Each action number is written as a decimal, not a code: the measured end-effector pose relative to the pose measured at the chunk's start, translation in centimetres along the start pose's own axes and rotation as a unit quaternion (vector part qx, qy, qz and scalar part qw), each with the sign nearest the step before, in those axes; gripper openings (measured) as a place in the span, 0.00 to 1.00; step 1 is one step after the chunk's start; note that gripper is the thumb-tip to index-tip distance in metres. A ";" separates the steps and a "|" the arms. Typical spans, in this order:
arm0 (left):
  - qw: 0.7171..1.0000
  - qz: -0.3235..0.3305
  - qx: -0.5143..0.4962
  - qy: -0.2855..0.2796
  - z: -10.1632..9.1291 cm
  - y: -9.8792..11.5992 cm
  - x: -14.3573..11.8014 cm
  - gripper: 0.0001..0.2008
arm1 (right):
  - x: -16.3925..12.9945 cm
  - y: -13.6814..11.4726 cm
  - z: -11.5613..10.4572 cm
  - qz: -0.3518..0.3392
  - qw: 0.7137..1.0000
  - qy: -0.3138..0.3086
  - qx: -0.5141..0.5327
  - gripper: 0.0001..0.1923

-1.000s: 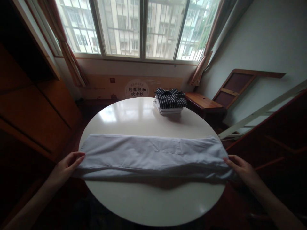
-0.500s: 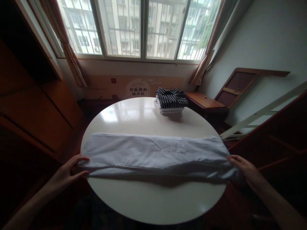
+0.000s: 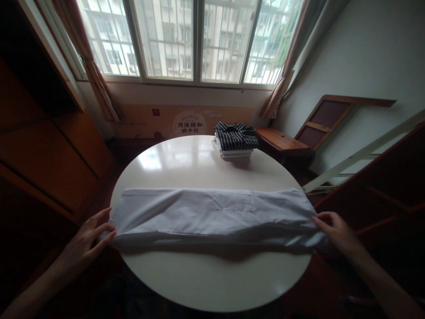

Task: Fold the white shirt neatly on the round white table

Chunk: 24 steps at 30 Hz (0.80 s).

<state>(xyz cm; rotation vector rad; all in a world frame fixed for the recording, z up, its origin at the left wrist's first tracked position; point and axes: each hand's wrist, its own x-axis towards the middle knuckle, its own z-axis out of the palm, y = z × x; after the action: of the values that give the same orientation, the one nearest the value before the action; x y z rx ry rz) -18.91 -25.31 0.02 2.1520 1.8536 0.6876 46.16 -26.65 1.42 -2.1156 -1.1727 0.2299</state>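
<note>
Left hand (image 3: 86, 235) and right hand (image 3: 334, 230) each gripping the white garment (image 3: 212, 215) (striped folded stack (image 3: 235, 140) well behind)

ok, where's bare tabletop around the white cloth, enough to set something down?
Two bare patches on the table: the far half between the white cloth and the stack of folded clothes, and the near strip below the cloth. Crowded at both ends of the cloth, where the left hand and right hand touch it.

Round glossy white table (image 3: 206, 283), centre frame. Stack of folded striped dark and white garments (image 3: 235, 140), placed upper centre. Barred window (image 3: 186, 40), seen above. Brown wooden stool (image 3: 282, 142), right.
</note>
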 end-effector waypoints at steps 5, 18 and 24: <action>0.994 0.087 -0.007 0.072 0.2 7.4 3.5 0.20 | -2.7 -7.6 2.9 -0.204 0.978 0.052 0.011 0.18; 0.967 0.209 0.109 -0.095 12.5 16.6 10.0 0.29 | -8.6 -17.0 16.6 -0.459 0.856 -0.218 -0.093 0.29; 0.980 0.077 0.164 -0.077 8.1 7.0 10.4 0.28 | -4.1 -11.6 12.6 -0.406 0.876 -0.188 -0.179 0.33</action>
<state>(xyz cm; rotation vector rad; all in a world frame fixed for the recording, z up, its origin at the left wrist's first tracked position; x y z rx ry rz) -7.97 -15.35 -1.67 2.4917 1.8385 0.2409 30.17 -19.78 -1.09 -1.6969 -2.3778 0.0258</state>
